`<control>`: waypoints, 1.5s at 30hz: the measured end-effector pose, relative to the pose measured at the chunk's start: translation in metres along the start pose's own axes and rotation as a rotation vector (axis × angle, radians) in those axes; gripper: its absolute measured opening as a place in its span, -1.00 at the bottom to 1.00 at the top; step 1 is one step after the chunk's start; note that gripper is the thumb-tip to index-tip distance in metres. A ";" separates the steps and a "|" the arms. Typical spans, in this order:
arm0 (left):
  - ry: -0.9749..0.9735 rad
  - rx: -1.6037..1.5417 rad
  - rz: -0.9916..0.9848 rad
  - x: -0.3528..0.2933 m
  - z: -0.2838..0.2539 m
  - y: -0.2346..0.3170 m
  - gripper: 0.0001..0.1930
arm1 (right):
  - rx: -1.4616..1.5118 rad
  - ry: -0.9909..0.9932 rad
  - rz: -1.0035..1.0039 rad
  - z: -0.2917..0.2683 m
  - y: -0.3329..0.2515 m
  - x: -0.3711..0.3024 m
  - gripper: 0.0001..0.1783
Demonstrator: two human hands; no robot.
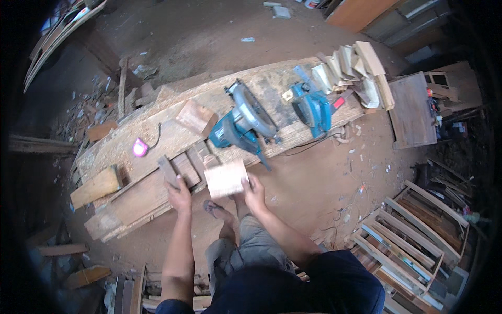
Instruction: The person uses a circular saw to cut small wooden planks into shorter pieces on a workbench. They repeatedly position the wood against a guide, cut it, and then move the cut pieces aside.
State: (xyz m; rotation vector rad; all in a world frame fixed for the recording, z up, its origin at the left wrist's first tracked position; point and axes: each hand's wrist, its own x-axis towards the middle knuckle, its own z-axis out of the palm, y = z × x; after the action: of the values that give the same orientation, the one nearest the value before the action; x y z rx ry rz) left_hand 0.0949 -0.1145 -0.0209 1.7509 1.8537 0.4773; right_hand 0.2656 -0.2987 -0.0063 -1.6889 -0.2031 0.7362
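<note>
My right hand [254, 192] grips a pale rectangular wooden board [226, 178] by its right edge, above the near side of the workbench [178, 137]. My left hand [179, 196] is closed round the near end of a short dark wooden strip [167, 170], with the thumb along it. Beneath the strip lies a long wooden plank [125, 201] with flat pieces on it. Just beyond the pale board, a teal circular saw [244, 119] rests on the bench. Left of the saw sits a thick wooden block [196, 118].
A teal electric planer [312, 110] stands right of the saw, near stacked wood offcuts [348, 68]. A pink tape measure [139, 148] and a wooden block [97, 187] lie leftward. Wooden frames [413, 235] fill the lower right. A cable [308, 145] hangs by the bench edge.
</note>
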 end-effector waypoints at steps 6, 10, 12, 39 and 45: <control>0.006 0.030 -0.021 0.001 0.001 0.005 -0.27 | 0.039 0.097 0.272 -0.093 -0.112 -0.060 -0.57; -0.005 -0.013 -0.039 -0.001 0.001 0.009 -0.27 | 0.164 0.089 0.215 -0.181 -0.162 -0.028 -0.46; 0.001 -0.010 -0.056 -0.001 -0.003 0.007 -0.27 | -0.122 0.178 0.163 -0.197 -0.235 0.006 -0.43; 0.016 0.017 -0.004 0.000 0.001 0.010 -0.33 | -1.270 0.369 -0.520 -0.357 -0.423 0.389 0.12; 0.000 0.004 -0.070 -0.004 0.005 0.008 -0.33 | -1.287 0.348 -0.529 -0.396 -0.420 0.390 0.10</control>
State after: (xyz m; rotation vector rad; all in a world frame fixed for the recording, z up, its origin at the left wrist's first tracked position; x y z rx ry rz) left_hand 0.1040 -0.1181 -0.0192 1.6827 1.9101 0.4462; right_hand 0.9027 -0.3139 0.2760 -2.7350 -0.9803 -0.2175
